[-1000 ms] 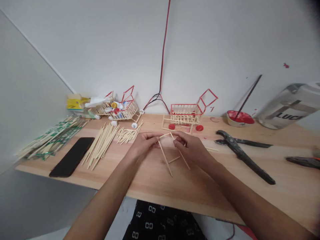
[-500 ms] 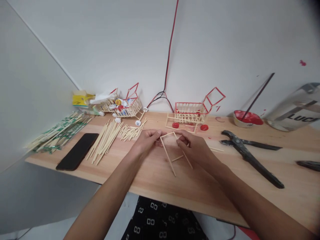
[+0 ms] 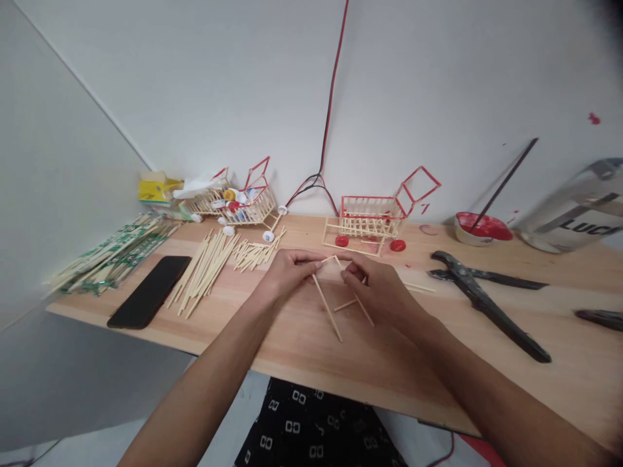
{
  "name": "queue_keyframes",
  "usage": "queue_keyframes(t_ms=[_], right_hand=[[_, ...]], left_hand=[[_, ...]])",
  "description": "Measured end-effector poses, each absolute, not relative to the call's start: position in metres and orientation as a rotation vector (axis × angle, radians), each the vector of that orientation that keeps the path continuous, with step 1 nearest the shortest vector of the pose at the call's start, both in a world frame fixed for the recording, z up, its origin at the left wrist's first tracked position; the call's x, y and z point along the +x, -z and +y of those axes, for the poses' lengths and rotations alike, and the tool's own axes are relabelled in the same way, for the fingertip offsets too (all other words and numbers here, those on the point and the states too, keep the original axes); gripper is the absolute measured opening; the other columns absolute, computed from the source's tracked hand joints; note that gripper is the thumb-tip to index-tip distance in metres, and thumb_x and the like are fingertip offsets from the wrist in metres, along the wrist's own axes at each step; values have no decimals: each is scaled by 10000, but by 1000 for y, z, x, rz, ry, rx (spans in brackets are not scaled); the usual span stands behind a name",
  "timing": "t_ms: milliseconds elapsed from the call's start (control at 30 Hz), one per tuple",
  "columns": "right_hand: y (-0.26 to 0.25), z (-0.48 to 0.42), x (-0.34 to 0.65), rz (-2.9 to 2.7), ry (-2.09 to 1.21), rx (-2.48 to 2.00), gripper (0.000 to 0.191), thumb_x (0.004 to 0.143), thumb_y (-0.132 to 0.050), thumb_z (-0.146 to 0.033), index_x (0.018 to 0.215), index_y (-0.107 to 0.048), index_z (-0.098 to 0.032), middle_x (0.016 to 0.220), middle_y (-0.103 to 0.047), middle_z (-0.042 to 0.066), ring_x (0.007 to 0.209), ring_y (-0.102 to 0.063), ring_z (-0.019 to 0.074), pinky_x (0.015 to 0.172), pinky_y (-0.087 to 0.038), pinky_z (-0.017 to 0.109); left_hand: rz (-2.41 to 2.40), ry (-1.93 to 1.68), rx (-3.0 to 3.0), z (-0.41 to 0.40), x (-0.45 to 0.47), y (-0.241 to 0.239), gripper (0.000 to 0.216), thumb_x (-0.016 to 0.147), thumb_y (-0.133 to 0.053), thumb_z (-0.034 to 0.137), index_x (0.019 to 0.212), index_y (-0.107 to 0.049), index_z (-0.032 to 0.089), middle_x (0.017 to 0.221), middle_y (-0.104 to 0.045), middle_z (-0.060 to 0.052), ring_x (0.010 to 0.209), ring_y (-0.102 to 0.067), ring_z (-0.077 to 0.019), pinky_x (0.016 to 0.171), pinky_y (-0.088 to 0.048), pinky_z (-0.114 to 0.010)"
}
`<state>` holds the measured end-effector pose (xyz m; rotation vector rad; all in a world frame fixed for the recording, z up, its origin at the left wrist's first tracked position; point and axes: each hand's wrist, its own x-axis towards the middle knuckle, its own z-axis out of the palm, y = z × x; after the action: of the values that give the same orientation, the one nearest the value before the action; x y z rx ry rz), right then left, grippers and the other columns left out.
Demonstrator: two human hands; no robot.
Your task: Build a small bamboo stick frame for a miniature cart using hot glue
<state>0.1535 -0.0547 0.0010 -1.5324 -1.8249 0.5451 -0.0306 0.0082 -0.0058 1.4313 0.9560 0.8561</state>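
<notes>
Between my hands is a three-sided frame of thin wooden sticks [image 3: 328, 307], two long sides joined by a short stick at the far end. My left hand [image 3: 292, 272] pinches its far left corner, thumb on top. My right hand [image 3: 365, 280] grips the right long stick close to the other corner; some of its fingers are hidden. A short loose stick [image 3: 345, 305] lies on the table inside the frame. Beyond my hands stands a small stick-built cart [image 3: 372, 217] with a red rim, red handle and red wheels.
Cut sticks lie in a long pile [image 3: 207, 269] and a short pile [image 3: 256, 253] at left, beside a phone [image 3: 150, 292] and wrapped chopsticks [image 3: 111, 253]. Two filled carts [image 3: 248, 204] stand behind. At right are pliers [image 3: 479, 295], a red paint bowl [image 3: 479, 237] and a large bottle [image 3: 579, 217].
My left thumb has slid inward over the frame's far left corner, covering it. My right hand keeps its grip, and the view has shifted slightly.
</notes>
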Motion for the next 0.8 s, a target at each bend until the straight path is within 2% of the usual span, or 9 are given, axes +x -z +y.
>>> queue_keyframes(t_ms=[300, 567, 800], right_hand=[[0, -55, 154, -1818, -550, -1515, 370, 822, -492, -180, 1176, -596, -186, 727, -626, -21, 617, -525, 111, 628, -390, 238], [2, -55, 154, -1800, -555, -1488, 372, 816, -487, -187, 1170, -601, -189, 708, -618, -23, 595, -513, 110, 613, -391, 235], [4, -55, 155, -1784, -568, -1485, 370, 822, -484, -212, 1170, -607, -194, 714, -629, -14, 603, -526, 119, 620, -396, 244]], left_hand=[[977, -895, 1511, 8, -29, 5, 233, 678, -698, 246, 875, -763, 141, 937, -726, -113, 784, -622, -180, 673, -451, -271], [986, -905, 1448, 8, -28, 7, 249, 662, -714, 275, 866, -762, 140, 882, -723, -106, 662, -577, -136, 584, -409, -244], [988, -905, 1471, 6, -28, 3, 218, 663, -709, 255, 841, -768, 144, 844, -724, -92, 665, -577, -142, 588, -402, -247]])
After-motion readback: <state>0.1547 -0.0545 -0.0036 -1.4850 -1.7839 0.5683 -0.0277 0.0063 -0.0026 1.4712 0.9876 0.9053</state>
